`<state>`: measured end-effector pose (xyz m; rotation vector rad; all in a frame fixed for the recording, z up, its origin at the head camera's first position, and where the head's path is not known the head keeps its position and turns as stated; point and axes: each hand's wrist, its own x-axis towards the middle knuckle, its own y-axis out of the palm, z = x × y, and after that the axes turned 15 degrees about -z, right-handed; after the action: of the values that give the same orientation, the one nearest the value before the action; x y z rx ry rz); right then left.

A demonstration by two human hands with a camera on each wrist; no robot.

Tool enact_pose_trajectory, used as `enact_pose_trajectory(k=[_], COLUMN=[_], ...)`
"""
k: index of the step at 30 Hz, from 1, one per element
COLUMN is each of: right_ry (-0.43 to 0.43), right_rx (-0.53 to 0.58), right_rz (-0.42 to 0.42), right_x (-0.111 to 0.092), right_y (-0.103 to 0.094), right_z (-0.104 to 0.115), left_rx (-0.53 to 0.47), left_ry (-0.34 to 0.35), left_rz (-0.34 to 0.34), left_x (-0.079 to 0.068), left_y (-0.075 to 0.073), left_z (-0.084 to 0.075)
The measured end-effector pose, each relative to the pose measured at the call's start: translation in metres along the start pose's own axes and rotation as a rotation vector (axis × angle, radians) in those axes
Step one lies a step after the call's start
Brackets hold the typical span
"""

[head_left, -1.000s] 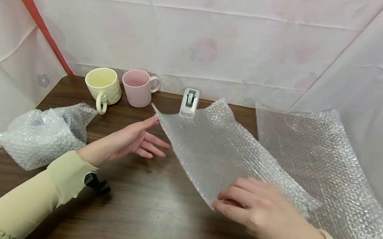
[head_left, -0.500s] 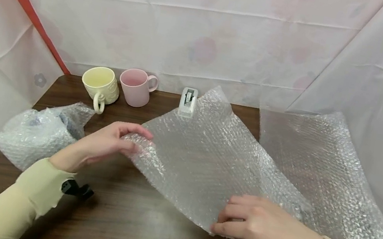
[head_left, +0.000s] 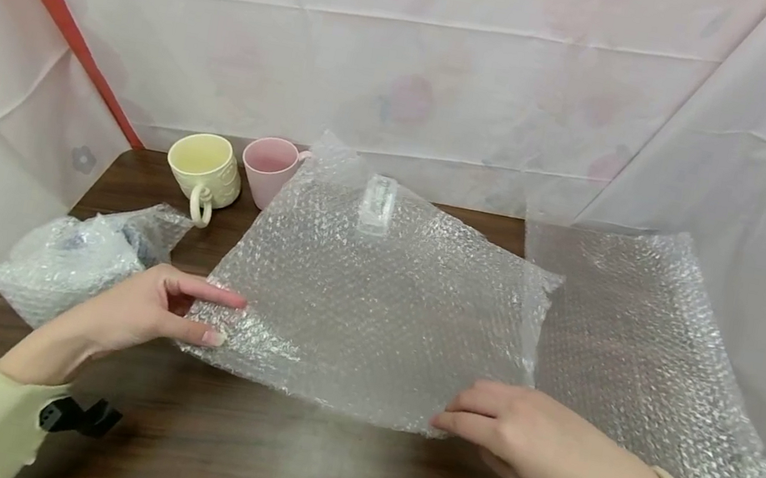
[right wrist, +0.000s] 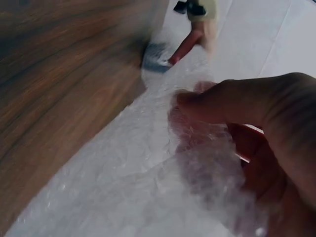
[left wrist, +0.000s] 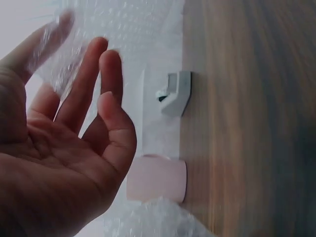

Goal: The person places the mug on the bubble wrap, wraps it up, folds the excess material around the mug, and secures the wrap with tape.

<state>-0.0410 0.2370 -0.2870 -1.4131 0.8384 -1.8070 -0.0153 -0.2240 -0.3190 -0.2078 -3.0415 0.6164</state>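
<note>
A clear bubble wrap sheet (head_left: 370, 313) spans both hands above the table in the head view. At its near left corner my left hand (head_left: 139, 308) holds it between thumb and forefinger. In the left wrist view the film lies between the thumb and the other fingers of that hand (left wrist: 74, 133). My right hand (head_left: 533, 450) pinches the near right edge. The right wrist view has the right thumb (right wrist: 212, 106) on top of the sheet, fingertips showing blurred through it. Behind the sheet, a white tape dispenser (head_left: 377, 206) shows through.
A yellow mug (head_left: 207, 172) and a pink mug (head_left: 267, 173), partly covered by the sheet, stand at the back left. A bubble-wrapped bundle (head_left: 70, 267) lies left, near the left hand. Another bubble wrap sheet (head_left: 659, 361) lies right. Fabric curtains (head_left: 412, 66) enclose the table.
The left hand has moved left and nearer, taking the sheet's corner with it. The sheet is now spread wide and overlaps the dispenser and pink mug. The right hand has kept its pinch.
</note>
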Motion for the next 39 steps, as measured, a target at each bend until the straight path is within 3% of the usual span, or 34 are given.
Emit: enact_pose_trajectory(k=[9,19,24,28,31,34,37,39], right_ry=[0.140,0.162,0.238,0.362,0.426,0.485,0.531,0.548], right_rx=[-0.043,-0.015,0.104,0.172,0.021,-0.160,-0.213,-0.183], right_rz=[0.050,0.052,0.135,0.168,0.125,0.108,0.135,0.156], right_x=[-0.012,-0.024,-0.027,-0.032,-0.036,-0.042,-0.048,-0.052], right_y=[0.017,0.034,0.028,0.015,0.011,0.014,0.022,0.028], right_z=[-0.015,-0.022,-0.025,-0.032,-0.042,-0.055,-0.065,-0.070], left_rx=[0.065,0.100,0.185,0.316,0.416,0.532,0.639,0.683], left_ry=[0.002,0.020,0.010,0.068,0.185,0.329,0.395,0.378], left_rz=[0.263,0.509,0.600,0.527,0.393,0.273,0.257,0.298], left_x=[-0.010,-0.016,-0.011,0.003,0.017,0.030,0.040,0.044], left_y=[-0.003,-0.004,-0.007,-0.012,-0.008,0.006,0.022,0.030], left_z=[0.008,0.018,0.012,-0.002,-0.007,-0.004,0.001,0.004])
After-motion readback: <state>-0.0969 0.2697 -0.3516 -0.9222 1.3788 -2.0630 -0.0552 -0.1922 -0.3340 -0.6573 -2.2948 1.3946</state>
